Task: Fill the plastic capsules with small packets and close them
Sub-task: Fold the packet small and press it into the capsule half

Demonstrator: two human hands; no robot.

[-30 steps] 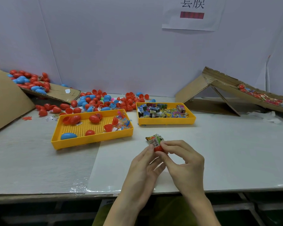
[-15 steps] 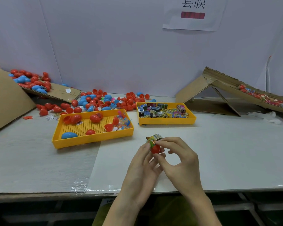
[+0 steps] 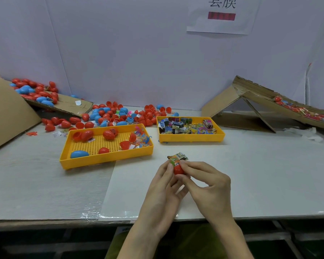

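Far L: a big cardboard sheet leaned on the table. Behind it a flat cardboard ramp carried red & blue capsules. More loose capsules, mostly red, some blue, lay piled along the back wall btwn the ramp and the trays.

The left yellow tray, w/ a perforated floor, held one blue capsule at its near-left corner, several red capsule pieces and some small bright toys at its right end. Just R of it, apart, the right yellow tray was full of small printed packets.

Front centre, above the table: the left hand gripped a red capsule half from the left side, fingers curled round it. A packet stuck up out of the capsule's open top, only partly in. The right hand pinched the same capsule half from the right, thumb low on the shell, forefinger at the rim against the packet. No second half was on it.

Far R: a folded cardboard chute sloped down, w/ small red items on it, too small to ID. A paper sign hung on the wall.
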